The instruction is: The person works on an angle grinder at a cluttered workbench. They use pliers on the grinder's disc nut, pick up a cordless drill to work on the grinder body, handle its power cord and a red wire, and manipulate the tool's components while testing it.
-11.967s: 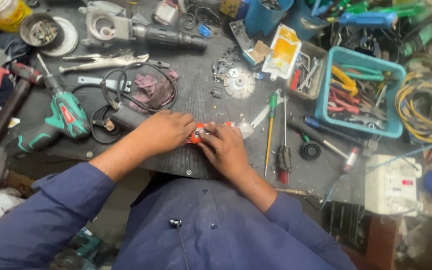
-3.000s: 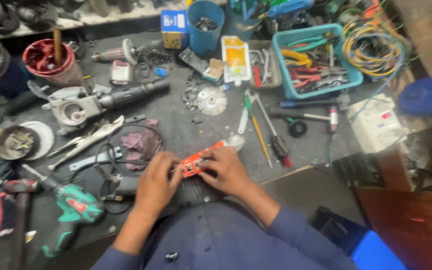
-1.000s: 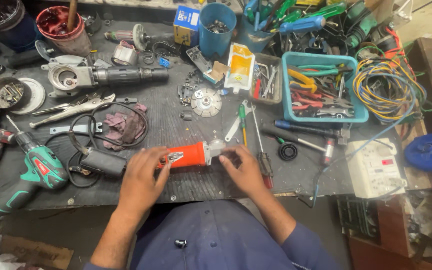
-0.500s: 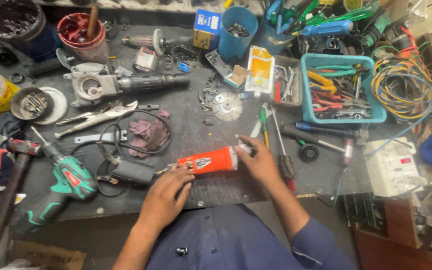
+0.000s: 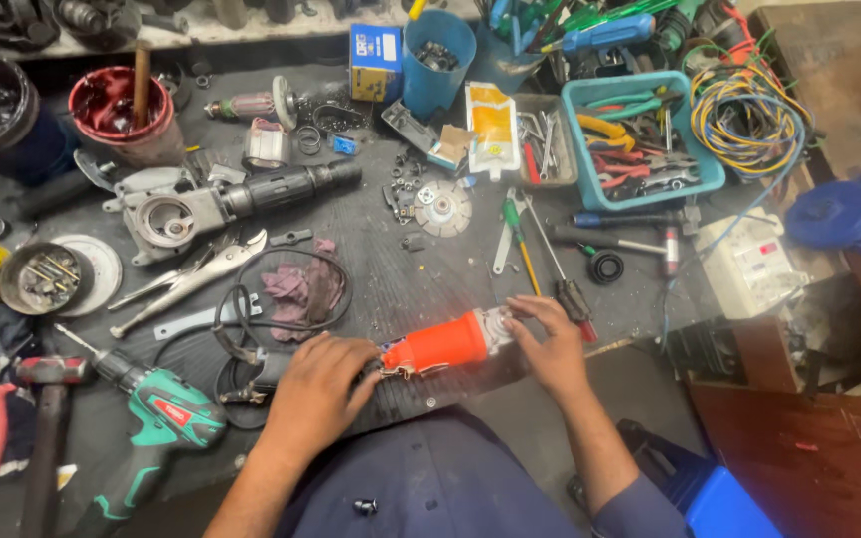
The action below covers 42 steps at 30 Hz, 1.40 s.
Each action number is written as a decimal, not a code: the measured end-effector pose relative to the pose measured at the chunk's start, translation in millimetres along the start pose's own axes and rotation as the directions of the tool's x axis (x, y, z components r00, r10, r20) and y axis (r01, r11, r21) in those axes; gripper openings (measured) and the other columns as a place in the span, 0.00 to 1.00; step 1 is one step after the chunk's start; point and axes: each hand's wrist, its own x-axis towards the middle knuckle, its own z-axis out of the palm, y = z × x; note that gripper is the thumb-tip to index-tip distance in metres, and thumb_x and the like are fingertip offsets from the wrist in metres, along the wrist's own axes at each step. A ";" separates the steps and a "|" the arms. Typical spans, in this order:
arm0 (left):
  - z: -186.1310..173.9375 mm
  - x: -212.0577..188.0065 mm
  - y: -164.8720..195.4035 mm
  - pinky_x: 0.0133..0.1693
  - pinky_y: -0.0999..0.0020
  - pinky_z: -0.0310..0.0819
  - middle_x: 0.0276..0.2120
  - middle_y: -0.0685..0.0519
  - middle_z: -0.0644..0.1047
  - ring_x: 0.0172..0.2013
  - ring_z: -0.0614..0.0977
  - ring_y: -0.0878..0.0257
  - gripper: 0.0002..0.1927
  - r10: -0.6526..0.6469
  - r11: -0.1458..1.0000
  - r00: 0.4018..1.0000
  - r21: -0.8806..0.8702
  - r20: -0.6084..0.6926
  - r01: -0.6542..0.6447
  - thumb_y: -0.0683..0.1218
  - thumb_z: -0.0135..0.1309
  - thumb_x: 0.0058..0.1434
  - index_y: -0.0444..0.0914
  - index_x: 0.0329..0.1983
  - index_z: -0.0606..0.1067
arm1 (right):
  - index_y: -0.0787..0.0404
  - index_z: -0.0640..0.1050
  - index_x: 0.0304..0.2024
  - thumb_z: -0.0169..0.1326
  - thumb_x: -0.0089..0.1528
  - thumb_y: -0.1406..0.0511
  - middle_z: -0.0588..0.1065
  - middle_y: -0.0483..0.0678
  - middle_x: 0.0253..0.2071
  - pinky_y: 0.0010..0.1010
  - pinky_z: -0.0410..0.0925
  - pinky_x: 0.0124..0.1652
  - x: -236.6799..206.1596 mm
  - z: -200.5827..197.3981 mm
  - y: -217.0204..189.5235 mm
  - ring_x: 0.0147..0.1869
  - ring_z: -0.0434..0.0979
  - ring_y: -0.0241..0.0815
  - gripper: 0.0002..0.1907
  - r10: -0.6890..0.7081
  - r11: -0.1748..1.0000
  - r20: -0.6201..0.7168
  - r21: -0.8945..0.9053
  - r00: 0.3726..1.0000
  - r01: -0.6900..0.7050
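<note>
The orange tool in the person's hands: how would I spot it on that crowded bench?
Look at the near edge of the dark workbench, between the left hand and right hand. The orange tool lies there, the only bright orange body, with a grey metal head.

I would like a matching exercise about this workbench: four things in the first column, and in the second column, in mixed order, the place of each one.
Things:
1. orange power tool body
2. green cordless drill
3. blue plastic basket of pliers
4. red pot with a wooden stick

Places:
A. far left corner of the bench
B. between the left hand and the right hand
C. far right side, beside the coiled wires
D. near left edge, beside a hammer

Pairs: 1-B, 2-D, 3-C, 4-A
</note>
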 end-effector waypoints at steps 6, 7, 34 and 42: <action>10.1 -6.4 -7.0 0.56 0.53 0.69 0.44 0.56 0.81 0.45 0.81 0.56 0.14 -0.009 0.996 0.985 0.092 0.171 -0.007 0.49 0.62 0.55 0.41 0.43 0.79 | 0.62 0.83 0.38 0.66 0.55 0.73 0.82 0.49 0.41 0.33 0.71 0.55 -23.1 -5.7 -4.9 0.55 0.79 0.45 0.09 -0.243 0.969 -0.052 -0.047 0.969 0.241; 12.0 -7.2 -7.6 0.56 0.54 0.69 0.44 0.57 0.81 0.44 0.81 0.57 0.13 -0.020 0.995 0.984 0.097 0.179 0.002 0.49 0.62 0.55 0.42 0.42 0.79 | 0.63 0.83 0.38 0.65 0.55 0.74 0.81 0.49 0.40 0.33 0.71 0.54 -26.6 -3.7 -5.1 0.53 0.79 0.45 0.09 -0.237 0.971 -0.103 -0.034 0.966 0.235; 7.9 -7.4 -4.0 0.56 0.54 0.68 0.47 0.54 0.79 0.48 0.80 0.54 0.22 0.017 0.995 0.983 0.096 0.183 -0.035 0.49 0.65 0.49 0.40 0.47 0.77 | 0.65 0.80 0.36 0.67 0.56 0.72 0.79 0.51 0.37 0.34 0.71 0.45 -20.4 11.6 -27.2 0.44 0.79 0.47 0.08 -0.213 0.973 -0.201 -0.137 0.956 0.187; 14.7 -5.7 -8.6 0.51 0.55 0.70 0.45 0.53 0.81 0.46 0.79 0.51 0.17 -0.094 0.994 0.985 0.069 0.146 0.084 0.48 0.63 0.52 0.40 0.45 0.80 | 0.63 0.84 0.41 0.66 0.58 0.67 0.80 0.50 0.36 0.35 0.71 0.44 15.1 12.5 -41.7 0.42 0.79 0.47 0.10 -0.160 0.967 -0.082 -0.213 0.984 0.139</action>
